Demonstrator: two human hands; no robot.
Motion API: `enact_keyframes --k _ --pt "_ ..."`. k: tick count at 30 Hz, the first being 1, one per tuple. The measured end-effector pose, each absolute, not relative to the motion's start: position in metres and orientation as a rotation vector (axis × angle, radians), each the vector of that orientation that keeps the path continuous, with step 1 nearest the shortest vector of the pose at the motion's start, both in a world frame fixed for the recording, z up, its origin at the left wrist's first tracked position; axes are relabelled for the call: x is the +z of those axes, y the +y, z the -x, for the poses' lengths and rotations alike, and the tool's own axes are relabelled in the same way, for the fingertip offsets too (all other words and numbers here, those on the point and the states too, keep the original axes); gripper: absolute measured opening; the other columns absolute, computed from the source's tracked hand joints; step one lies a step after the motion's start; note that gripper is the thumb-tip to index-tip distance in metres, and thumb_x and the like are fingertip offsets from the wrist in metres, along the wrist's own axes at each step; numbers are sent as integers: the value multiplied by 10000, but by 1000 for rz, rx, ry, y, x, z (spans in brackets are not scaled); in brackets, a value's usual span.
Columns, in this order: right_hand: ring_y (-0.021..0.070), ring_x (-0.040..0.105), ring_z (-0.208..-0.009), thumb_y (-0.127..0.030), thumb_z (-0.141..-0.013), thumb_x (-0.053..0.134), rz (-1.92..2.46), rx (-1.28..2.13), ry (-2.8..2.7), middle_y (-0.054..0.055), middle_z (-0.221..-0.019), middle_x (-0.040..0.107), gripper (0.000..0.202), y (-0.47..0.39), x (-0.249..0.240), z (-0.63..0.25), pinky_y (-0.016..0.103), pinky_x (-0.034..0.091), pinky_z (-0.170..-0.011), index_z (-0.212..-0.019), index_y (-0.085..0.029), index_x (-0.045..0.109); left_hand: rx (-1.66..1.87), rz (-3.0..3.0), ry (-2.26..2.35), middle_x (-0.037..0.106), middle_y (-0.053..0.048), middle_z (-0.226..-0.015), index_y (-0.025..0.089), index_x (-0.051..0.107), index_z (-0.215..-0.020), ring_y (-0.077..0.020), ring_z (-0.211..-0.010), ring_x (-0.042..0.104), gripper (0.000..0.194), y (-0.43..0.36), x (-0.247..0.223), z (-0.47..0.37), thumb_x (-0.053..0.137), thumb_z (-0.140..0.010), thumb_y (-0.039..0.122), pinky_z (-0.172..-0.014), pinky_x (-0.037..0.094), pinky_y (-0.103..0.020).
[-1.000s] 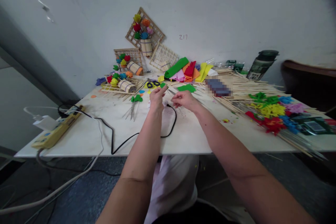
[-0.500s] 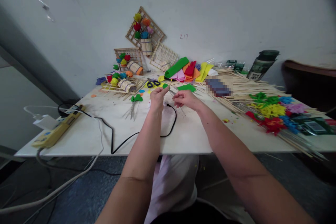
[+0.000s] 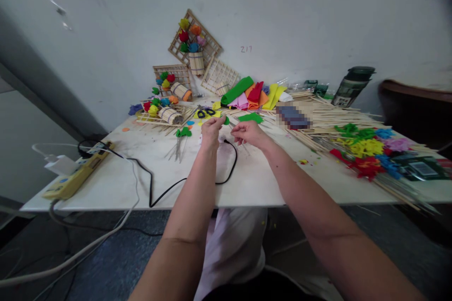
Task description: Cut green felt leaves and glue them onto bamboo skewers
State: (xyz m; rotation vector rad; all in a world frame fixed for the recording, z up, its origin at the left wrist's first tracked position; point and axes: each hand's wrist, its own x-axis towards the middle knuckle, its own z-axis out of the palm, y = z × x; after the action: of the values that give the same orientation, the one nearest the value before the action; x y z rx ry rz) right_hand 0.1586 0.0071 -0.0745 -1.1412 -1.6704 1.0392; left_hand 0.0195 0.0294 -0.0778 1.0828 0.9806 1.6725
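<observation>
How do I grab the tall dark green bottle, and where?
Probably around the middle of the bottle, below its dark lid. Come from the front, over the thin pale wooden sticks. It's tall, round and looks tilted right, so wrapping your fingers around should steady it.

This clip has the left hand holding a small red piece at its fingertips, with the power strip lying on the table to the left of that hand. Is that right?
Not quite: the head view shows that the small piece at the fingertips of the left hand is green. The power strip does lie on the table, left of that hand.
</observation>
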Motion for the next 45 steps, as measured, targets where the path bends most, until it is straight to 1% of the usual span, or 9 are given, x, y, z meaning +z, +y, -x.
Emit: enact_keyframes --k 3,8,14,19,27,32,39,42,45 --pt "70 529 -372 -142 -698 653 1142 1045 -1674 -15 -471 591 56 6 -73 -159 163 368 -372 -676 -124 605 1661 -1092 973 542 16 -570 172 557 -493 -122 -663 520 302 29 -77 -19 760 -535 391 -663 365 -273" --pt "69 531 -376 -126 -704 635 1151 1038 -1678 -17 -468 594 39 4 -71 -160 161 365 -373 -675 -124 610 1629 -1065 984 585 2 -627 176 602 -554 -126 -687 533 307 27 -74 -20 734 -560 453 -661 373 -269" --pt "69 531 -373 -94 -700 619 1164 1062 -1687 -25 -454 582 57 3 -70 -160 160 361 -367 -655 -127 606 1659 -1116 1022 582 -1 -593 177 588 -510 -134 -674 530 310 28 -76 -18 735 -556 446 -664 365 -277" --pt "67 531 -376 -121 -699 632 1155 1051 -1683 -23 -459 586 49 3 -70 -160 159 361 -370 -659 -130 607 1642 -1084 1015 596 -9 -633 175 602 -551 -134 -684 537 324 26 -75 -18 721 -568 477 -649 366 -270" --pt "71 529 -380 -104 -696 611 1170 1032 -1694 -18 -469 587 57 3 -71 -159 167 378 -377 -647 -131 600 1553 -1218 992 613 -24 -576 164 518 -470 -131 -631 542 361 24 -76 -20 768 -513 421 -624 343 -262" --pt "71 524 -374 -122 -698 606 1142 1006 -1679 -23 -463 578 58 6 -73 -160 171 389 -379 -642 -135 601 1528 -1223 1013 648 -37 -638 167 548 -501 -136 -658 551 340 24 -76 -20 751 -542 437 -640 348 -268" --pt "62 518 -362 -165 -683 634 1166 969 -1664 -29 -463 574 47 6 -72 -161 155 374 -369 -655 -132 614 1484 -1223 992 558 -2 -513 168 458 -432 -135 -620 547 395 21 -74 -24 794 -476 369 -599 327 -263" --pt "63 521 -366 -147 -685 623 1164 974 -1665 -25 -470 580 37 6 -73 -161 159 382 -380 -653 -132 614 1474 -1220 1011 574 -7 -530 170 441 -430 -136 -627 555 414 20 -73 -24 789 -479 389 -611 342 -267" --pt "66 521 -364 -134 -693 611 1158 982 -1660 -24 -474 582 40 8 -74 -162 165 386 -382 -654 -132 611 1412 -1232 1059 638 -33 -621 170 509 -474 -147 -664 564 383 19 -72 -22 776 -483 444 -631 359 -277"
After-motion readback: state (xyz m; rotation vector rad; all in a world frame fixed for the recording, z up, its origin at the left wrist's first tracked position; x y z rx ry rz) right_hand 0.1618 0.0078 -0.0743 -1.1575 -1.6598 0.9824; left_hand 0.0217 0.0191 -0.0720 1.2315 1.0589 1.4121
